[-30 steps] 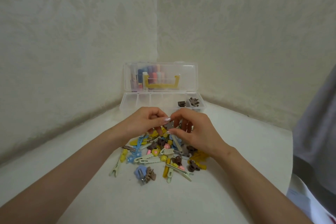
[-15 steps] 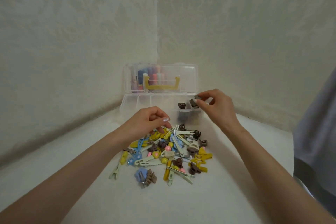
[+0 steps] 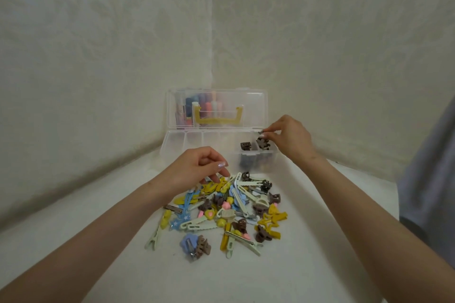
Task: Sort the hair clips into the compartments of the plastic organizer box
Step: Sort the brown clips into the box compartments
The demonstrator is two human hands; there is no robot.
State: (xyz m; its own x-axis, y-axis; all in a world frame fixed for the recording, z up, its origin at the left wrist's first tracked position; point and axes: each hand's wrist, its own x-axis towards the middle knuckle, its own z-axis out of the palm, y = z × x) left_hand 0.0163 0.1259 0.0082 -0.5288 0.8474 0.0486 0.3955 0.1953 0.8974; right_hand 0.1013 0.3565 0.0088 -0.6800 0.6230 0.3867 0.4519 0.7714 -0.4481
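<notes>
Hair clips [image 3: 221,209] lie in a mixed heap on the white table [image 3: 320,253], just in front of the clear organizer box [image 3: 197,141], whose lid [image 3: 253,108] stands open. The right hand [image 3: 288,139] pinches a small brown clip [image 3: 261,132] between thumb and fingertips above the box's rightmost compartment, where a dark clip [image 3: 263,144] already lies. The left hand [image 3: 197,170] hovers with curled fingers at the heap's far edge; whether it holds anything cannot be told.
</notes>
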